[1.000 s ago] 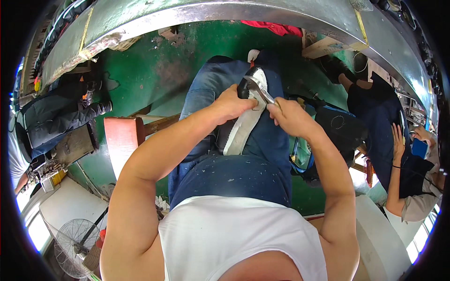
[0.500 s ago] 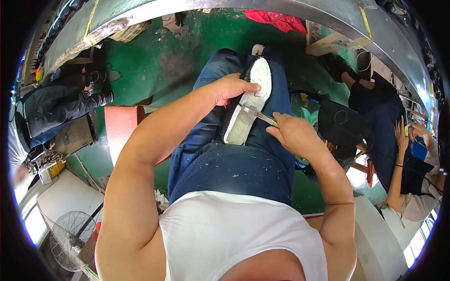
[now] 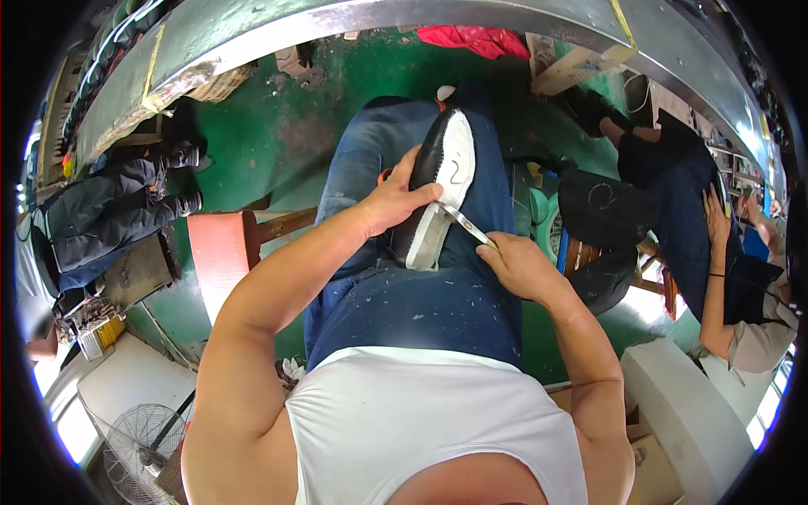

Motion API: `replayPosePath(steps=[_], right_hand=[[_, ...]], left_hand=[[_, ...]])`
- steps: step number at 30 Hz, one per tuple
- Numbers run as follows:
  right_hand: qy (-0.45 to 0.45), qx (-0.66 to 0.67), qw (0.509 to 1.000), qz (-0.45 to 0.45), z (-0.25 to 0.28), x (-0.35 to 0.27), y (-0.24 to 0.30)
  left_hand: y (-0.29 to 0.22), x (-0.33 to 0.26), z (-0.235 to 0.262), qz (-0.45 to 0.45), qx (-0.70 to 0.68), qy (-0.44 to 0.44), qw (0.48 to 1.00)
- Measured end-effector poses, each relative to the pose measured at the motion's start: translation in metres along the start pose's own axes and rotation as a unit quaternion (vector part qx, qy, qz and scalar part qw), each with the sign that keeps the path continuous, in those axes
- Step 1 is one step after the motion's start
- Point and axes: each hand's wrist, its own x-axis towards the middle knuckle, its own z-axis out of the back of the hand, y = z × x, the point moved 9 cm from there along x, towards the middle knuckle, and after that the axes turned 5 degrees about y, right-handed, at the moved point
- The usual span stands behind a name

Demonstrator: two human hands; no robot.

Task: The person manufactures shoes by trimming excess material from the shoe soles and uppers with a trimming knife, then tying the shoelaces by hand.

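A black shoe lies sole up across my thighs, its toe pointing away from me. Its white underside has a stitched edge and a dark curved mark on the forefoot. My left hand is closed round the shoe's left side, thumb pressed on the sole near the waist. My right hand grips a slim metal hand tool by its handle; the tool's tip meets the sole's edge beside my left thumb. The tool's exact kind is unclear.
A metal-edged bench curves across the far side. On the left stand a red-topped stool and a wire fan; a person's legs reach in. At right sit a black bag and another person.
The shoe has rolled, so more of its black upper shows. My left hand has slid toward the heel, its thumb now at the waist. The tool is still at the sole, angled more steeply.
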Motion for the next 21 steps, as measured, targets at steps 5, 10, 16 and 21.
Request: replayPosePath(steps=[5, 10, 16, 21], right_hand=[[-0.075, -0.130, 0.986, 0.065, -0.014, -0.021, 0.029], [0.056, -0.027, 0.998, -0.004, -0.033, -0.020, -0.011], [0.230, 0.237, 0.942, -0.054, -0.040, -0.004, -0.041], [0.177, 0.267, 0.937, -0.139, -0.008, -0.021, -0.039]], left_hand=[[0.019, 0.011, 0.017, -0.018, 0.054, -0.147, 0.988], [-0.019, -0.010, -0.007, -0.128, 0.314, -0.220, 0.915], [0.029, -0.047, -0.011, -0.128, 0.273, -0.066, 0.951], [0.033, -0.040, -0.010, -0.064, 0.220, -0.080, 0.970]])
